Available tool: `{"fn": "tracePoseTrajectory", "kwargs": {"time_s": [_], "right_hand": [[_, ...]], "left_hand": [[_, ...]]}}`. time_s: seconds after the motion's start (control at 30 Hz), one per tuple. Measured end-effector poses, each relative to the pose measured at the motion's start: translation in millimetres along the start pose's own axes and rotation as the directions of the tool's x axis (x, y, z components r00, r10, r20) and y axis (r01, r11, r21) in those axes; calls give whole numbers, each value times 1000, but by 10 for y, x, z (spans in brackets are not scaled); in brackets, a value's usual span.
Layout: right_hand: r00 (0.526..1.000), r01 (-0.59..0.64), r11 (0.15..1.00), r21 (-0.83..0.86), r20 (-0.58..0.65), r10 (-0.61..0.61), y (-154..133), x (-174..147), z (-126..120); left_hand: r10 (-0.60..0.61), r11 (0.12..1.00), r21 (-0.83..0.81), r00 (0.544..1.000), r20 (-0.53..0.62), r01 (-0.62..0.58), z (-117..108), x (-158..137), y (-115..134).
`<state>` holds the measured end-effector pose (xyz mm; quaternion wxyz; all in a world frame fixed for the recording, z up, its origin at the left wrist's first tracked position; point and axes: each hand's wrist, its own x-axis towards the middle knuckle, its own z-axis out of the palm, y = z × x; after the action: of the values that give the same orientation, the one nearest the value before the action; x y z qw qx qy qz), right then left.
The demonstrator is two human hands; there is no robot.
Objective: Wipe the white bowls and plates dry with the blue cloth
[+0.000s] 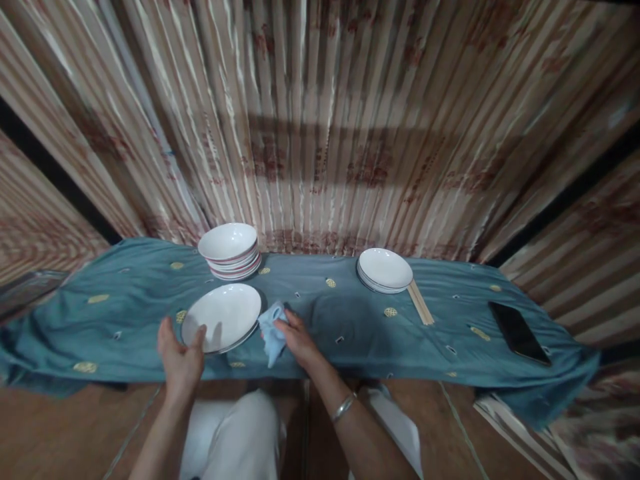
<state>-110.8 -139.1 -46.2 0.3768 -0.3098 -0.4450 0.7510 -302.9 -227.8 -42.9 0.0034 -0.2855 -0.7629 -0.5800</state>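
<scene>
My left hand (183, 355) is at the near left rim of a white plate (223, 317), its thumb and fingers spread apart. The thumb overlaps the rim; whether it touches is unclear. Under this plate the dark edge of at least one more plate shows. A crumpled light-blue cloth (273, 333) is gripped in my right hand (297, 337), just right of the plate. Behind the plate stands a stack of white bowls (230, 250) with red bands. Farther right sits another short stack of white plates (385, 269).
Wooden chopsticks (421, 305) lie beside the right plate stack. A black phone (519, 331) rests near the right end of the table, which is covered by a teal cloth (325, 307) with yellow motifs. Patterned curtains (320, 133) hang close behind the table.
</scene>
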Motion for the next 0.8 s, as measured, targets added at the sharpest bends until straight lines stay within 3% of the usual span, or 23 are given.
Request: {"fn": "tracePoseTrajectory", "kwargs": {"time_s": [0.1,0.17,0.37,0.6,0.7,0.8], "right_hand": [[999,-18,1000,4,28,18,36,40,146],[997,-47,999,-9,52,47,67,61,208],[996,-63,995,-81,60,68,168,109,260],[994,104,962,-251,37,-98,176,112,258],[981,168,918,-358,-33,-193,179,113,260],[979,149,914,-377,-76,-191,205,120,268]], "left_hand": [[-197,980,15,980,15,197,-7,0,-202],[-227,972,-45,973,40,229,20,-25,-308],[-170,972,-149,982,86,182,66,-59,-469],[-206,961,-170,976,76,216,108,-71,-466],[-136,974,-175,989,64,146,94,-115,-425],[-62,989,-127,993,99,74,31,-157,-346]]}}
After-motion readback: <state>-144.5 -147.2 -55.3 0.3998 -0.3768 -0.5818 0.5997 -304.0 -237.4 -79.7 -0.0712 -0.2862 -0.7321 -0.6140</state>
